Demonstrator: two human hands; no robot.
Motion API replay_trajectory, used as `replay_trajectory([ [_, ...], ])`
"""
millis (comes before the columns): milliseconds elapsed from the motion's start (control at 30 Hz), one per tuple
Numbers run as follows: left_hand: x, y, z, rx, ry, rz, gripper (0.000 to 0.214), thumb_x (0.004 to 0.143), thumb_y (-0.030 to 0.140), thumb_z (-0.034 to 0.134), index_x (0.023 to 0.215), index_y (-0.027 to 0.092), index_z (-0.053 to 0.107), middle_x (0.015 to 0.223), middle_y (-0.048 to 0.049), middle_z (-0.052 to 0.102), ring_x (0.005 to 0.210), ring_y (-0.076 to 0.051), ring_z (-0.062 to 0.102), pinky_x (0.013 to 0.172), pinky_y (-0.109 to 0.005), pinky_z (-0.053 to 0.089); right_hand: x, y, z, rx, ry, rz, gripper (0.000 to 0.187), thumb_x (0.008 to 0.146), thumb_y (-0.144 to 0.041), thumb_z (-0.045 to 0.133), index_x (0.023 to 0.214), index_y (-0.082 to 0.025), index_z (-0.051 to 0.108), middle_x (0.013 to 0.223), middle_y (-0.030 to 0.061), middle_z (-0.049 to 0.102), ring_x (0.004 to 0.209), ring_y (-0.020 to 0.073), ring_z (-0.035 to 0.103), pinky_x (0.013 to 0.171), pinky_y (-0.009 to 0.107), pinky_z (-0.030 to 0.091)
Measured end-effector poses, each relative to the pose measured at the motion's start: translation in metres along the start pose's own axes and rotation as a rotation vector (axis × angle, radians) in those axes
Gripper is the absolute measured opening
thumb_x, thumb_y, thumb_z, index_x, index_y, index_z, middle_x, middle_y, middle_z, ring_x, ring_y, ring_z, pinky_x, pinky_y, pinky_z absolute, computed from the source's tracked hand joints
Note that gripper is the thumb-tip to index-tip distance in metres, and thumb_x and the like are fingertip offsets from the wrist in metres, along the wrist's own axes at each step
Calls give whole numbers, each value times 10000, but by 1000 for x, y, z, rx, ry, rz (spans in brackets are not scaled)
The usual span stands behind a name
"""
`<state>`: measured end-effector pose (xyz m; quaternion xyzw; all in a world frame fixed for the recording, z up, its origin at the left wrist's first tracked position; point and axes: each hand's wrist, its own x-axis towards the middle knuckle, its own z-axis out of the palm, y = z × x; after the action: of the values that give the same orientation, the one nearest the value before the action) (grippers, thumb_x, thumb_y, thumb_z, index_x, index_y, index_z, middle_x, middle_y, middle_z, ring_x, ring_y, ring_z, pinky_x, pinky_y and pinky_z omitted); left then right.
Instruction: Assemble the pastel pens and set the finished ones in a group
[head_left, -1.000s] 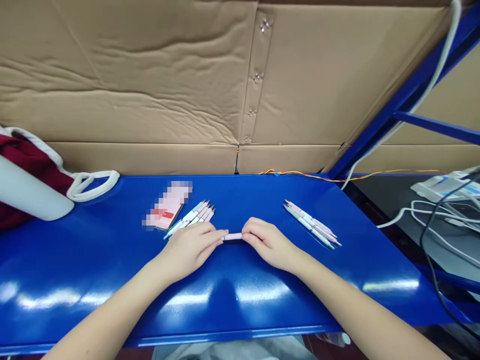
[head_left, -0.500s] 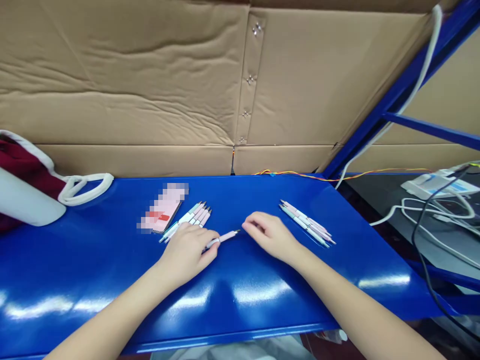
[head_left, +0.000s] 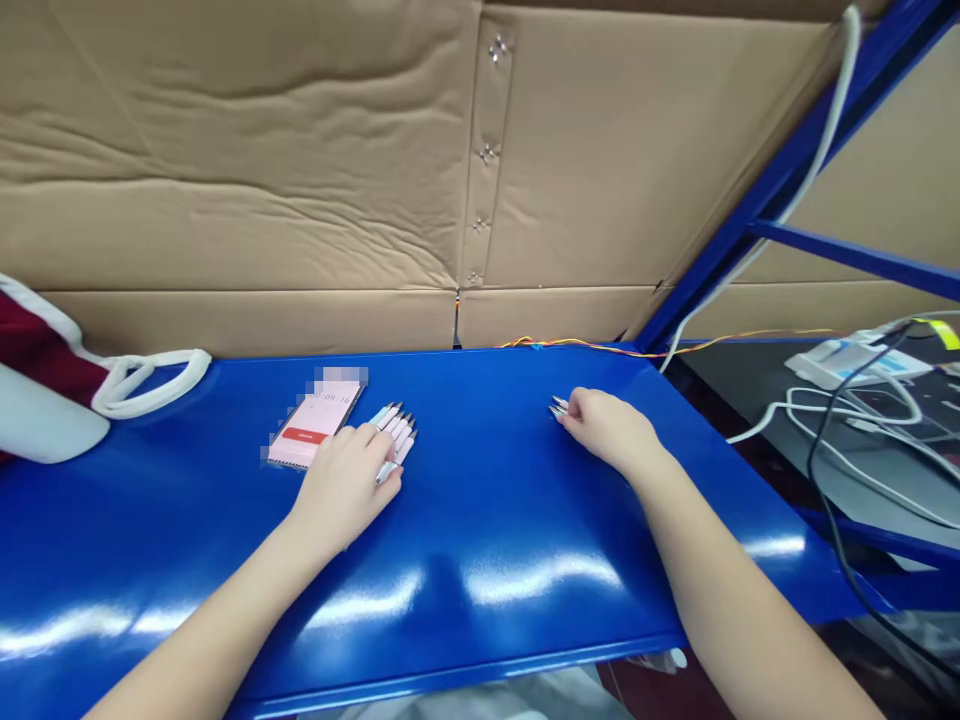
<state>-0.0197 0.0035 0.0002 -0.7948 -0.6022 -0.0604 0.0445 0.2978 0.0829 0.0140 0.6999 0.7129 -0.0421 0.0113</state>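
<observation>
Pastel pens (head_left: 395, 430) point fwd under L hand (head_left: 341, 490), others (head_left: 559, 406) left under R hand (head_left: 607, 427).

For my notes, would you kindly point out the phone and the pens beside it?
phone (head_left: 309, 430), head view, on its screen.
pens (head_left: 396, 428), head view, on their barrels.

- The bare left forearm (head_left: 202, 620) angles in from the lower left, wrist low.
- The left hand (head_left: 341, 490) lies palm down, its fingers (head_left: 367, 447) slightly spread and pointing forward.
- The bare right forearm (head_left: 739, 600) angles in from the lower right.
- The right hand (head_left: 607, 430) is palm down, its fingers (head_left: 579, 403) curled and pointing left.
</observation>
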Motion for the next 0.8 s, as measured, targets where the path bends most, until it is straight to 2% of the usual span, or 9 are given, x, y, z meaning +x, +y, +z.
replay_trajectory([
  [200,2,-5,4,-45,-13,9,129,845,282,522,845,169,583,886,-80,589,821,-240,551,735,-349,418,-2,-10,4,-23,17,-61,148,835,-320,504,782,-190,549,901,79,647,768,212,611,549,265,322],
  [300,2,-7,7,-70,-7,14,135,862,286,509,861,172,580,892,-77,590,830,-236,555,750,-351,424,-3,-13,6,94,57,-100,131,797,-307,530,742,-189,548,802,59,650,711,195,603,544,258,341],
  [367,3,-7,8,-85,6,12,139,872,288,506,878,171,579,904,-80,589,839,-236,555,755,-352,428,-5,-17,5,334,69,-147,113,778,-300,540,806,-192,560,703,23,633,633,162,586,532,243,370],
  [433,4,-6,7,-97,20,8,174,879,327,510,880,167,580,902,-85,588,840,-240,554,757,-357,431,-7,-25,3,685,31,-190,193,772,-289,533,936,-192,563,647,-10,615,543,123,557,498,221,399],
  [533,9,1,0,-157,52,42,264,885,422,497,897,174,589,923,-86,600,858,-246,555,771,-370,432,-13,-44,-2,1196,-151,-131,202,736,-250,517,921,-180,559,628,-8,635,418,89,510,386,190,397],
  [600,13,9,-6,-259,72,81,302,902,454,456,930,187,596,957,-77,620,895,-243,561,804,-378,430,-18,-59,-3,1471,-266,-114,139,716,-229,537,848,-186,524,674,11,673,462,101,586,416,187,459],
  [700,17,21,-11,-443,63,122,322,915,461,426,1002,202,596,939,-53,653,908,-217,584,852,-377,426,-27,-78,2,1684,-370,-74,147,738,-269,590,755,-189,468,678,23,687,596,138,679,511,195,524],
  [800,17,26,-7,-519,72,120,304,864,432,519,1053,204,590,904,-43,668,838,-207,610,773,-344,455,-34,-86,12,1778,-430,-47,233,741,-307,642,743,-193,438,714,23,699,688,147,705,562,187,533],
])
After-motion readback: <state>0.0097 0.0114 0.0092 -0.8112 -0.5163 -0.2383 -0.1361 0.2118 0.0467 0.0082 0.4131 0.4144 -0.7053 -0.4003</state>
